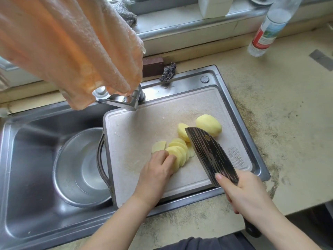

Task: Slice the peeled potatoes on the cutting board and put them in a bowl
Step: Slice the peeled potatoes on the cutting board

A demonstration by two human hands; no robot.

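A pale cutting board (144, 134) lies over the right half of the sink. On it a row of potato slices (180, 154) leans together, and one half slice (158, 146) lies apart at the left. My left hand (158, 170) presses its fingertips on the near end of that row. My right hand (246, 192) grips a wide dark cleaver (210, 156), whose blade stands just right of the slices. Behind the blade sit a cut potato piece (182, 131) and a whole peeled potato (209, 125). A steel bowl (79, 168) with water rests in the left sink basin.
An orange towel (68, 46) hangs over the faucet (124, 100) at the upper left. A steel scrubber (168, 72) and a dark brick-shaped block (153, 66) sit behind the sink. A plastic bottle (270, 27) stands on the speckled counter (279, 105) at the right.
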